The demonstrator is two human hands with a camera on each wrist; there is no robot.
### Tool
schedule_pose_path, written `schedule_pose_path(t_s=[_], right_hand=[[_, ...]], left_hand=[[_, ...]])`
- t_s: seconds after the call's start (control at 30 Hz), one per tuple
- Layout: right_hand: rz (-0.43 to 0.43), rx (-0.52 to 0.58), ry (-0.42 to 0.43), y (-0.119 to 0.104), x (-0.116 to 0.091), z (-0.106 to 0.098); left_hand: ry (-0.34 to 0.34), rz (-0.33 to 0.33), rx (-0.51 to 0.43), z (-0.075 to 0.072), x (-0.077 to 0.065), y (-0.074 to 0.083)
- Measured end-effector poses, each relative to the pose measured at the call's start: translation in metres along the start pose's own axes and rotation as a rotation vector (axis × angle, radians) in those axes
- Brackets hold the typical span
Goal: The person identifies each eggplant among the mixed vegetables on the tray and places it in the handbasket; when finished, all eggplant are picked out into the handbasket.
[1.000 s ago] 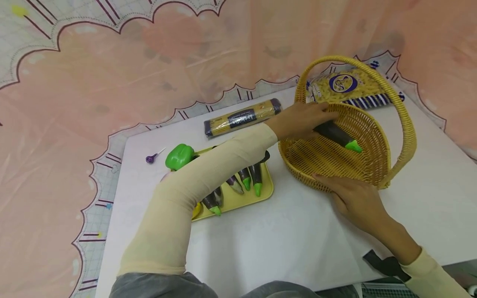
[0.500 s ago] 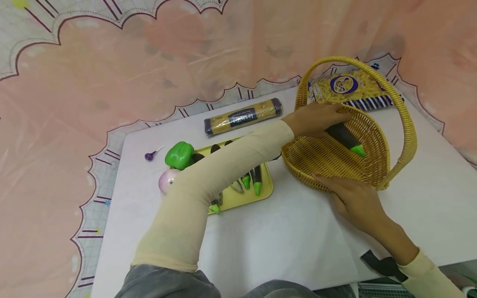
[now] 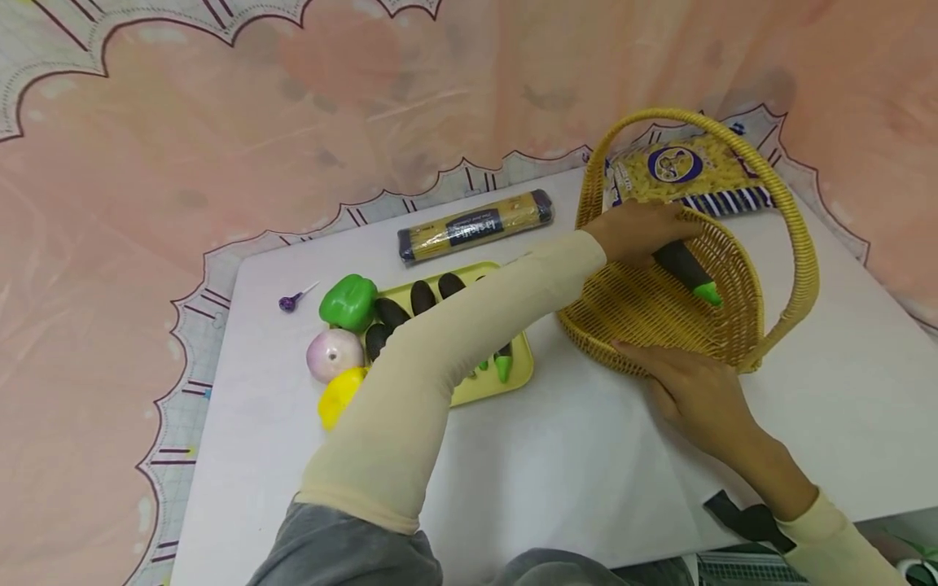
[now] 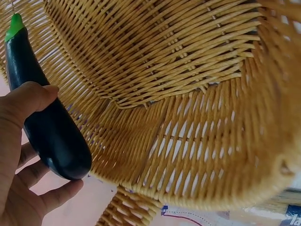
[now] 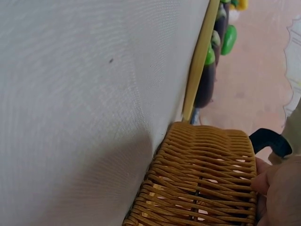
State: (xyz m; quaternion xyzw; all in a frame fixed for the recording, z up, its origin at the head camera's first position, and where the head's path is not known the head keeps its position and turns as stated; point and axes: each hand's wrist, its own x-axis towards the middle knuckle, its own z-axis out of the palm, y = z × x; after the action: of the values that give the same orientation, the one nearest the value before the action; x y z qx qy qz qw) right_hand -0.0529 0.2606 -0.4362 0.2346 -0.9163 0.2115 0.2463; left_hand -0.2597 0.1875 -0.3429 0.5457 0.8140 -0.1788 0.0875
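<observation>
Left hand (image 3: pixel 643 232) grip: holding elongated glossy-black, green-capped eggplant (image 3: pixel 685 270) | eggplant: over the opening of arch-handled yellow wicker basket (image 3: pixel 645 313) | right hand (image 3: pixel 703 399) grip: holding basket's near rim | basket: on white tabletop (image 3: pixel 557 464)

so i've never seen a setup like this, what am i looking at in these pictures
There's no machine: this is bare-handed work. The widest picture is taken from the head, looking forward and down; the other two come from cameras on the left and right wrists. On the white table are a wicker basket, a yellow tray of eggplants, a green pepper, an onion, a lollipop and two pasta packs. The left hand holds a dark eggplant at the basket's opening; the right hand grips its near rim.
</observation>
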Motion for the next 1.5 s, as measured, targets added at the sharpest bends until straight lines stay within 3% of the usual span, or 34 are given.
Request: schedule_pose_path(t_s=[0.2,0.5,0.97,1.17,1.5], right_hand=[[-0.003,0.003,0.002,0.001,0.0,0.001],[0.01,-0.005,-0.017,0.003,-0.001,0.0],[0.001,-0.009,-0.007,0.003,-0.001,0.001],[0.006,-0.001,-0.009,0.0,0.0,0.003],[0.011,-0.005,-0.018,0.0,0.0,0.0]], left_hand=[[-0.052,-0.039,0.003,0.001,0.011,0.003],[-0.073,-0.028,0.032,0.003,0.019,0.001],[-0.103,-0.038,0.022,0.0,0.011,-0.001],[-0.023,0.009,0.01,0.002,-0.009,-0.009],[0.097,0.103,-0.037,0.012,-0.068,-0.021]])
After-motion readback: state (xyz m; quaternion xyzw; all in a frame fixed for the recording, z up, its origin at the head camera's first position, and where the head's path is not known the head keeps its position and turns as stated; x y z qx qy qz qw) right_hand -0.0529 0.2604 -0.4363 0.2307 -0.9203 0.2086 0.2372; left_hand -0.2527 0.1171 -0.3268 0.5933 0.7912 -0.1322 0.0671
